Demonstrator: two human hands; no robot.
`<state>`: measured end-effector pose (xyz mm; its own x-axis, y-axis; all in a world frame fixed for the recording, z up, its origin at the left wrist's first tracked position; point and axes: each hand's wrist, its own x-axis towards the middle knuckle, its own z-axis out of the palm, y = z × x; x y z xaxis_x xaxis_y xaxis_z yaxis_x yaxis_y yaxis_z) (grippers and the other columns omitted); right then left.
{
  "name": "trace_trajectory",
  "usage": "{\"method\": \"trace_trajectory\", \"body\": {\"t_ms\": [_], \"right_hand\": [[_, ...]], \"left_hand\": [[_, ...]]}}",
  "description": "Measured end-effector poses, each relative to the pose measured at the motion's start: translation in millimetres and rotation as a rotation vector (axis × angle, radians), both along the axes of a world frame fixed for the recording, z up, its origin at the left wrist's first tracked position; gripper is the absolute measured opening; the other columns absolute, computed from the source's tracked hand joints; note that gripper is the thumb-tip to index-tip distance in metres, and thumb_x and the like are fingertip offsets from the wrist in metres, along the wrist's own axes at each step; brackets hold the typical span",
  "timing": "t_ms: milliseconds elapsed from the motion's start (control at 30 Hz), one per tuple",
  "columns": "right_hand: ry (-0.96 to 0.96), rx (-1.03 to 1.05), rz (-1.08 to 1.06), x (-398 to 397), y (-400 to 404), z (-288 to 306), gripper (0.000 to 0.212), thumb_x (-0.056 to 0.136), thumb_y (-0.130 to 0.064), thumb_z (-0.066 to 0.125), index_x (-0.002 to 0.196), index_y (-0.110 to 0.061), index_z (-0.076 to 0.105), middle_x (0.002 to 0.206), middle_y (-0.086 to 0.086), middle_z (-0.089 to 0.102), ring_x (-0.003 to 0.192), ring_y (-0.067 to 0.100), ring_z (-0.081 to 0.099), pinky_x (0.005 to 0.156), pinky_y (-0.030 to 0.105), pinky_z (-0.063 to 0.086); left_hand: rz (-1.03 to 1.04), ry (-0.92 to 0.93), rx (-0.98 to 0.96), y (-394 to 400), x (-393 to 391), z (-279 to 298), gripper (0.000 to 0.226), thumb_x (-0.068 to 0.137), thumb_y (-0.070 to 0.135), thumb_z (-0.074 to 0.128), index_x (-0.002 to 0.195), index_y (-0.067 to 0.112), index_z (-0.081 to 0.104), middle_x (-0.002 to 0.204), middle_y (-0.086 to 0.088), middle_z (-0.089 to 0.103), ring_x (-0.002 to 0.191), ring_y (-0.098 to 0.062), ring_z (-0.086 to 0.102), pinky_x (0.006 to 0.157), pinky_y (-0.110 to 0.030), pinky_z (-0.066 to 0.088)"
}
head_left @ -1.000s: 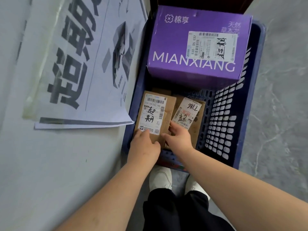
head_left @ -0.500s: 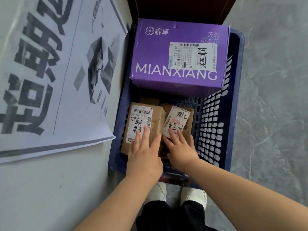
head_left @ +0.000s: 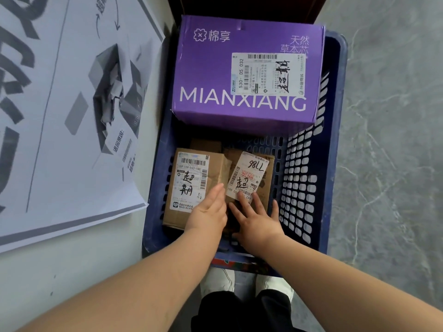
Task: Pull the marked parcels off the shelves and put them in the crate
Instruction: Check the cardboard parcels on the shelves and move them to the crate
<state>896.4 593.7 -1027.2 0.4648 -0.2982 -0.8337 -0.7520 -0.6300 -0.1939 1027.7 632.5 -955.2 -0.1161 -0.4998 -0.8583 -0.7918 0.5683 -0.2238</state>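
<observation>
Resting side by side on the floor of a blue plastic crate (head_left: 334, 140), two small brown cardboard parcels sit at the crate's near end, each bearing a white shipping label with handwritten black characters. The left parcel (head_left: 191, 188) lies against the crate's left wall; the right parcel (head_left: 254, 178) touches it, toward the crate's middle. The left hand (head_left: 208, 212) lies on the left parcel's near right corner, fingers straight and held together, gripping nothing. The right hand (head_left: 259, 219) rests flat on the right parcel's near edge, fingers spread and straight, also gripping nothing. At the crate's far end a larger purple box (head_left: 239, 75), printed MIANXIANG and labelled with similar handwriting, sits higher, apparently propped on the rim. Left of the crate, a pale wall carries a printed poster (head_left: 72, 104); right of the crate is grey stone floor (head_left: 395, 140); white shoes (head_left: 218, 281) show just below the crate's near rim. The step appears to be settling the parcels in place; next would likely mean lifting both hands clear and returning to the shelves.
</observation>
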Motion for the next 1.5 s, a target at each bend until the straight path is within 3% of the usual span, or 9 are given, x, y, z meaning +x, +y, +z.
{"method": "trace_trajectory", "body": {"t_ms": [167,367,500,733,1067,1300,1400,1500], "right_hand": [[-0.005,0.013,0.025,-7.4,-4.8,-2.1,0.081,0.094,-0.065,0.038,0.152,-0.042,-0.013,0.157,-0.011,-0.034,0.146,0.027,-0.028,0.107,0.072,-0.016],[-0.008,0.024,0.057,-14.4,-10.1,-0.3,0.08,0.094,-0.066,0.036,0.151,-0.043,-0.015,0.157,-0.013,-0.033,0.146,0.024,-0.029,0.107,0.072,-0.016],[-0.011,0.031,0.07,-16.7,-11.4,0.8,0.081,0.093,-0.067,0.036,0.151,-0.044,-0.015,0.157,-0.014,-0.034,0.146,0.023,-0.029,0.107,0.073,-0.015],[0.013,0.032,0.131,-22.3,-18.6,2.5,0.08,0.093,-0.071,0.03,0.151,-0.043,-0.017,0.157,-0.014,-0.033,0.147,0.02,-0.028,0.107,0.073,-0.014],[0.035,0.042,0.163,-29.7,-22.9,3.9,0.079,0.092,-0.072,0.026,0.149,-0.044,-0.02,0.147,-0.017,-0.041,0.146,0.018,-0.028,0.108,0.074,-0.013],[0.052,0.054,0.198,-43.5,-28.6,7.9,0.076,0.093,-0.072,0.021,0.147,-0.045,-0.024,0.151,-0.017,-0.039,0.136,0.013,-0.036,0.108,0.073,-0.014],[0.038,0.081,0.195,-39.4,-31.5,8.3,0.073,0.095,-0.069,0.022,0.149,-0.045,-0.021,0.151,-0.019,-0.039,0.144,0.016,-0.03,0.108,0.072,-0.015],[0.017,0.09,0.213,-37.5,-34.8,7.6,0.072,0.095,-0.069,0.019,0.15,-0.044,-0.019,0.15,-0.019,-0.039,0.145,0.017,-0.029,0.108,0.072,-0.016]], "left_hand": [[-0.125,-0.056,0.068,-5.6,-10.0,-5.6,0.058,0.102,0.034,0.039,0.154,0.013,0.022,0.16,-0.019,0.015,0.146,-0.048,-0.006,0.08,-0.064,-0.032],[-0.133,-0.035,0.052,-7.7,-12.0,-9.8,0.057,0.103,0.032,0.039,0.153,0.012,0.024,0.16,-0.02,0.013,0.146,-0.047,-0.006,0.109,-0.058,-0.019],[-0.134,0.001,0.061,-7.4,-10.6,-9.2,0.056,0.103,0.033,0.039,0.153,0.014,0.025,0.16,-0.018,0.015,0.146,-0.044,-0.003,0.117,-0.051,-0.007],[-0.061,0.059,0.026,-3.5,-1.1,-10.4,0.051,0.103,0.028,0.037,0.152,0.016,0.029,0.159,-0.015,0.015,0.146,-0.039,0.001,0.117,-0.039,0.006],[-0.037,0.049,0.023,-5.2,-5.0,-12.4,0.048,0.104,0.024,0.035,0.151,0.019,0.03,0.159,-0.015,0.017,0.145,-0.036,0.004,0.116,-0.035,0.007],[0.01,0.078,0.06,-2.4,-2.6,-11.2,0.053,0.102,0.026,0.041,0.152,0.018,0.028,0.16,-0.013,0.013,0.147,-0.036,-0.001,0.117,-0.038,0.005],[0.159,0.161,0.067,-3.0,5.1,-19.2,0.064,0.096,0.034,0.05,0.152,0.014,0.026,0.161,-0.012,0.008,0.148,-0.032,-0.011,0.117,-0.046,0.001],[0.32,0.375,0.007,-1.1,15.7,-22.1,0.06,0.093,0.034,0.054,0.145,0.013,0.034,0.158,-0.01,0.018,0.149,-0.025,-0.011,0.117,-0.048,0.004]]}}
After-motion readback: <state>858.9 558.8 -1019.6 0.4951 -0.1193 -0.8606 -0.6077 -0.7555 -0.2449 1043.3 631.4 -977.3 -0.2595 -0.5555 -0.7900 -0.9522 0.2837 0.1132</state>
